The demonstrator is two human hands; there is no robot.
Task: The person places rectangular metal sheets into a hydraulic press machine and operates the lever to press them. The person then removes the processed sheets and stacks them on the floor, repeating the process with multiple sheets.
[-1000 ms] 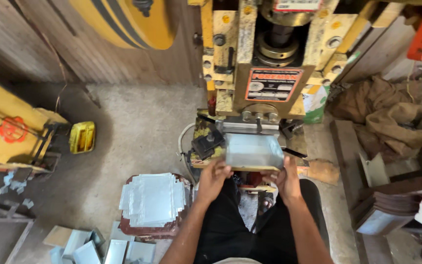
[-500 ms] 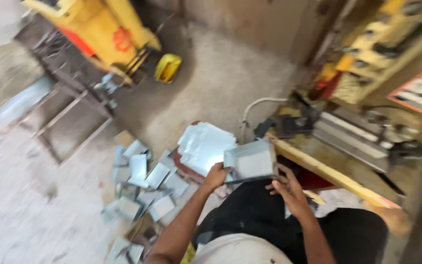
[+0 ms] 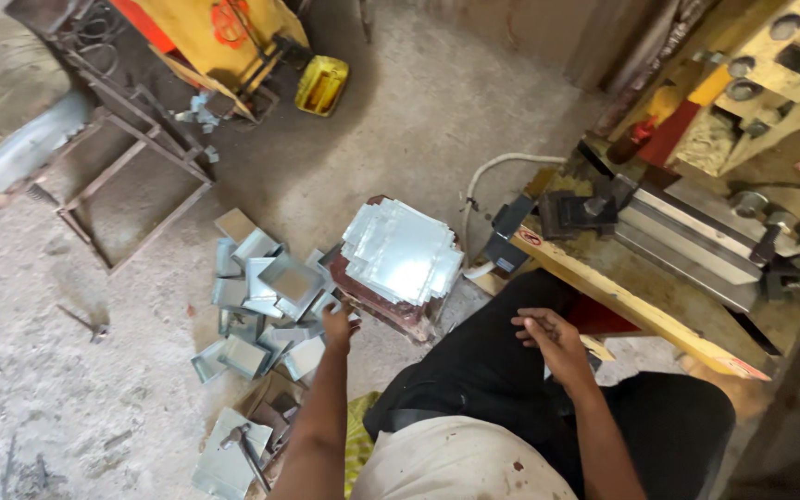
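While the right hand (image 3: 548,338) rests loosely curled and empty on the lap, the left hand (image 3: 335,324) is out over the floor, fingers pinched on a bent tray (image 3: 324,304) at the pile's (image 3: 256,306) near edge, flat sheets (image 3: 403,252) stacked just right.

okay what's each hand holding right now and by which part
Left hand pinches a small bent metal tray by its near edge, over the pile. Right hand holds nothing.

left arm: stretched toward 11 o'clock, left hand (image 3: 336,326) loosely curled, palm down
right hand (image 3: 548,339): at 1 o'clock, fingers half bent, holding nothing
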